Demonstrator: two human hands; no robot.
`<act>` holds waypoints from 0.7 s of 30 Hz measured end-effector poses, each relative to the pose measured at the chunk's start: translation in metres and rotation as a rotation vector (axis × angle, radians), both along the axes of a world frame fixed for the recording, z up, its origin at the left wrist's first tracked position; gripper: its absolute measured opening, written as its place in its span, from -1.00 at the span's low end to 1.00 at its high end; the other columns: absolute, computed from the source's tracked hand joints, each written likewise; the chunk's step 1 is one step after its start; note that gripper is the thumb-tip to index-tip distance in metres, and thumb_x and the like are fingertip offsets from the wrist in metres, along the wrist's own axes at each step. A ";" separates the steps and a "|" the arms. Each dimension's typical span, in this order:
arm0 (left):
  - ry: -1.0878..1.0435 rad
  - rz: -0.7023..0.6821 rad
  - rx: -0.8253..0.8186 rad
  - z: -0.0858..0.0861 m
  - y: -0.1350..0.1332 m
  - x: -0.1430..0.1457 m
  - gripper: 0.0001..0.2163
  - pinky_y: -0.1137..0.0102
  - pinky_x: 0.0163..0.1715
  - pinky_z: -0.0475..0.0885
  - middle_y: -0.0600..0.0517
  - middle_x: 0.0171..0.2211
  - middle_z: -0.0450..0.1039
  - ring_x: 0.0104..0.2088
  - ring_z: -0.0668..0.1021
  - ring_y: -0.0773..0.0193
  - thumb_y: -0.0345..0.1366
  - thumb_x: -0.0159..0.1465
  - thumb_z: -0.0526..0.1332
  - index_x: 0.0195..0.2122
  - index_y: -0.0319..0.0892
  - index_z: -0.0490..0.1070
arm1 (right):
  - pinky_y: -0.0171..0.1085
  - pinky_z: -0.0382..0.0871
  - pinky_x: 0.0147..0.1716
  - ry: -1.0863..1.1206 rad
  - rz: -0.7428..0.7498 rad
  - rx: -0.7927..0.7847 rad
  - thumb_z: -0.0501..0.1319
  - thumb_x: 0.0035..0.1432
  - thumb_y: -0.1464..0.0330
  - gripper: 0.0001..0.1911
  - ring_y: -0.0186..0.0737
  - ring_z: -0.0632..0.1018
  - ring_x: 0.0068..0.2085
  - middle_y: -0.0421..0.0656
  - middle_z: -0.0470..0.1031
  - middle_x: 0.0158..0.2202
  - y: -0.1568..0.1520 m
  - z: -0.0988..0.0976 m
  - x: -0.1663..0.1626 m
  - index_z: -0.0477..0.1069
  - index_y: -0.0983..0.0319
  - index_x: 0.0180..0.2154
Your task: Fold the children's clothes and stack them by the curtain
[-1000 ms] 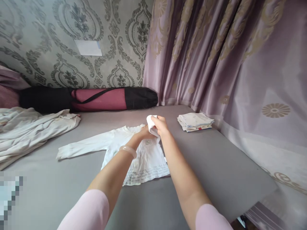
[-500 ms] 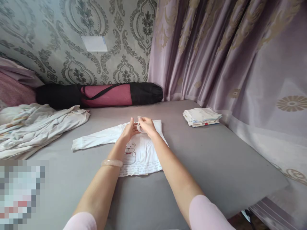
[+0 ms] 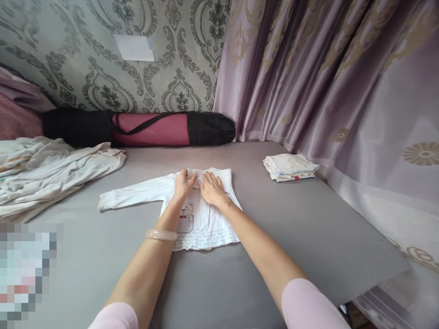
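Note:
A small white long-sleeved shirt (image 3: 206,219) with a bear print lies front up on the grey bed surface. One sleeve stretches out to the left, while the right sleeve does not show spread out. My left hand (image 3: 185,183), with a pale bangle on its wrist, is at the neckline, its thumb and fingers closed on the collar edge; part of the fingers is hidden. Just to its right, my right hand (image 3: 213,188) lies flat on the upper chest of the shirt, fingers stretched out.
A stack of folded clothes (image 3: 291,167) sits to the right near the curtain (image 3: 267,68). Crumpled light cloth (image 3: 61,173) lies at the left. Along the wall runs a black and pink rolled bag (image 3: 151,130). The bed's right edge (image 3: 373,228) slants toward me.
My right hand has let go of the collar piece it pinched and now lies flat on the shirt. My left hand has turned and closed at the neckline. The view has shifted slightly.

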State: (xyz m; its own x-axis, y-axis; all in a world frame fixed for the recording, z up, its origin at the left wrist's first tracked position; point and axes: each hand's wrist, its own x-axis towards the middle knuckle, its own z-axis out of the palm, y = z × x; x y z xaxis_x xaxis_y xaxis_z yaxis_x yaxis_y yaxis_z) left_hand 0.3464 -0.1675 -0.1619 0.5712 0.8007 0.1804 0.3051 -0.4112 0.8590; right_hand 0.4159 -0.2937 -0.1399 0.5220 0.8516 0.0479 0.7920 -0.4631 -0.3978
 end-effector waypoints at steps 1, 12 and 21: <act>0.022 0.021 0.045 0.001 -0.001 -0.001 -0.74 0.38 -0.33 0.36 0.03 -0.43 0.42 -0.35 0.48 0.18 -0.18 0.13 0.21 -0.20 -0.20 0.40 | -0.01 -0.27 0.32 0.006 0.001 -0.018 -0.16 0.38 0.22 -0.41 -0.02 -0.04 0.39 0.07 -0.05 0.39 0.000 -0.004 -0.002 0.05 0.39 0.32; 0.153 -0.160 0.360 -0.002 -0.004 -0.012 -0.68 0.27 -0.10 0.38 -0.15 -0.17 0.49 -0.18 0.53 0.11 -0.39 0.27 0.00 0.04 -0.25 0.32 | -0.05 -0.40 0.32 0.078 -0.120 -0.153 -0.33 0.37 0.10 -0.25 -0.08 -0.20 0.41 0.03 -0.29 0.43 0.001 -0.005 0.005 -0.18 0.49 0.37; 0.277 -0.161 0.401 -0.010 0.000 -0.013 -0.75 0.36 -0.17 0.40 -0.07 -0.27 0.37 -0.28 0.47 0.22 -0.33 0.33 0.02 -0.12 -0.21 0.46 | -0.03 -0.45 0.32 0.022 -0.252 -0.278 -0.31 0.36 0.13 -0.26 -0.04 -0.23 0.41 0.05 -0.29 0.42 -0.007 -0.004 0.029 -0.22 0.53 0.36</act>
State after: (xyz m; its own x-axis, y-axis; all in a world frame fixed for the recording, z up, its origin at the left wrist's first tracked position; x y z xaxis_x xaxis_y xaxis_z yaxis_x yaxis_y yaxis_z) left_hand 0.3333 -0.1672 -0.1717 0.7515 0.5976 0.2796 0.4050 -0.7523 0.5196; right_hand 0.4452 -0.3011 -0.1440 0.7153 0.6750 -0.1807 0.6319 -0.7352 -0.2453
